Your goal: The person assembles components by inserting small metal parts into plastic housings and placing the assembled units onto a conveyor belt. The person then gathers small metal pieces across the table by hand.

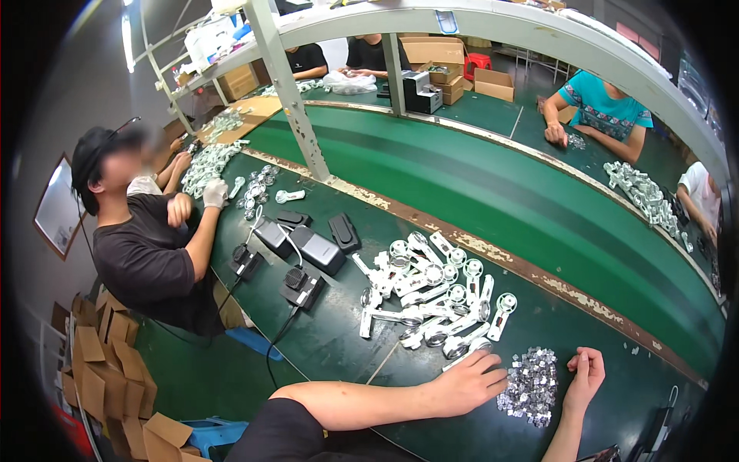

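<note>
L hand (471,383) lies flat, fingers spread wide, touching pile of small shiny metal bits (530,384) near front edge of green bench (346,346). R hand (585,375) loosely curled just right of pile, holding nothing visible. White handle parts (431,300) heaped behind.

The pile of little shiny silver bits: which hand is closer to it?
Left. The left hand has fingertips touching the pile of small silver pieces; the right hand rests just beside it, apart.

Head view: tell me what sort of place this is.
Likely a factory assembly line: a long green conveyor belt, a pile of white plastic parts, and small metal pieces between the left hand and right hand.
</note>
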Available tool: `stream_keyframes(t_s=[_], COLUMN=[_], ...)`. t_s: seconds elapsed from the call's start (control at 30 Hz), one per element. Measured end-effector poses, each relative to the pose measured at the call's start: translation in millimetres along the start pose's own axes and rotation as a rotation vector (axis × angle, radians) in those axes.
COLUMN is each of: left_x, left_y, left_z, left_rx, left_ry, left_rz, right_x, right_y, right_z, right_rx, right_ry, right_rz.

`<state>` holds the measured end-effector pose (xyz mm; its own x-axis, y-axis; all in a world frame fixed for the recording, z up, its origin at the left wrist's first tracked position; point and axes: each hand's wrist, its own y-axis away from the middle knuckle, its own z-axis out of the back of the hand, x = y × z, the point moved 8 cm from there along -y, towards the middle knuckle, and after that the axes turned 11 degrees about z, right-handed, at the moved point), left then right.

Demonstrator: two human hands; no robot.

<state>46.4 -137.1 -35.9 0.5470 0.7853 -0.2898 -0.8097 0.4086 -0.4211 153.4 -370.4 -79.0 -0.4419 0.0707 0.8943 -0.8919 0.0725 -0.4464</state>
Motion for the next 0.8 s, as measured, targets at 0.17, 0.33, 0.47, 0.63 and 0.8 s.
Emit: stream_keyframes(t_s=[0.17,0.33,0.47,0.63,0.8], left_x=[1,3,3,2,2], left_y=[0,-2,-5,-4,-2], left_z=[-3,2,4,5,2], left_rx=[0.026,-0.009,-0.003,-0.071,-0.058], left_ry=[0.057,0.096,0.106,0.113,0.122], left_rz=[-0.012,-0.006,-0.013,-0.037,-0.016], right_x=[2,-1,6,7,16], right_y=[-1,-3,-7,-4,-1], right_z=[-1,-3,-3,0,-3], right_rx=[-0.012,-0.033,-0.058,-0.012,-0.041], right_ry=[-0.065,-0.119,-0.104,-0.089,-0.111], right_rz=[-0.021,-0.009,0.066,0.11,0.138])
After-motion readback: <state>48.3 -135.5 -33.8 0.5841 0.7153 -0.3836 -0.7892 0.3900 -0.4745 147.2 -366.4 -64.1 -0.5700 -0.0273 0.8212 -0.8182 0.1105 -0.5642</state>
